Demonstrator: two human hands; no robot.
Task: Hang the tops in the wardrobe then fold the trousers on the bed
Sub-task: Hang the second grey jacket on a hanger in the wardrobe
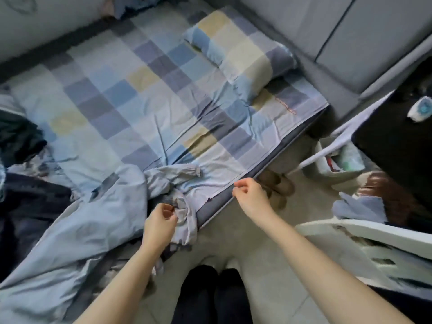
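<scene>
- Nearest: left hand (161, 220) pinching the cuff or hem end of a pale blue garment (98, 220) at the near edge of the bed (268, 167), thumb and fingers curled round the fabric.
- Just right of it: right hand (247, 191) hovering over the bed edge, fingers loosely curled, apparently holding nothing; any thin fold between the fingertips too small to tell.
- Pale blue garment sprawled over the bed's near left corner, part hanging off the edge, one elastic-cuffed end (189, 170) lying flat on the checked sheet (140, 94).
- Top or trousers: cannot tell for sure; cuffed ends fit either sleeves or legs.
- Judged step: picking up and straightening this garment, neither hanging nor folding yet begun.
- Next move likely calls for taking a second grip with the right hand, then lifting and shaking the cloth out flat.
- Farther left: dark clothes pile (25, 183) waiting on the bed.
- Farther back: matching checked pillow (243, 59) at the bed's head.
- Writing: a small orange stitched line (286, 105) near the sheet's corner, unreadable; no brand legible.
</scene>
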